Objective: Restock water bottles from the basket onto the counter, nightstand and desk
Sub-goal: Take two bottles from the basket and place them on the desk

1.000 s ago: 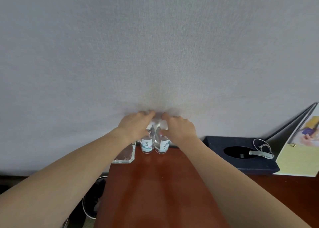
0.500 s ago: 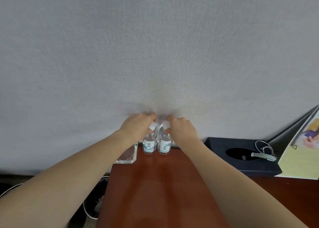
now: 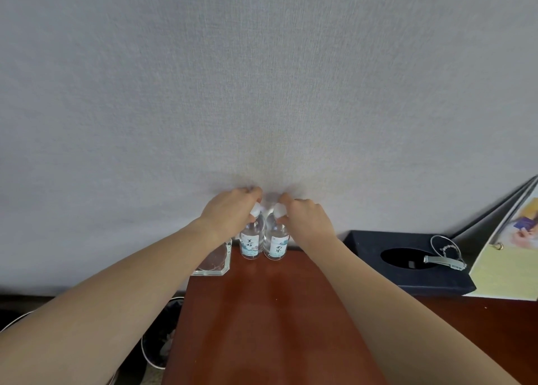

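Observation:
Two small clear water bottles stand upright side by side at the back of the reddish-brown desk (image 3: 262, 320), against the grey wall. My left hand (image 3: 230, 210) grips the white cap and neck of the left bottle (image 3: 249, 246). My right hand (image 3: 305, 218) grips the cap and neck of the right bottle (image 3: 276, 247). Both bottles rest on the desk top and touch each other. The basket is not in view.
A clear glass ashtray (image 3: 214, 261) sits at the desk's back left corner, partly under my left forearm. A dark tissue box (image 3: 378, 253) with a metal clip lies to the right, beside a leaning brochure stand (image 3: 506, 256). A wire bin (image 3: 160, 346) stands on the floor left of the desk.
The view has shifted slightly. My fingers have shifted a little on the caps, which now show more; the bottles stay where they were on the desk.

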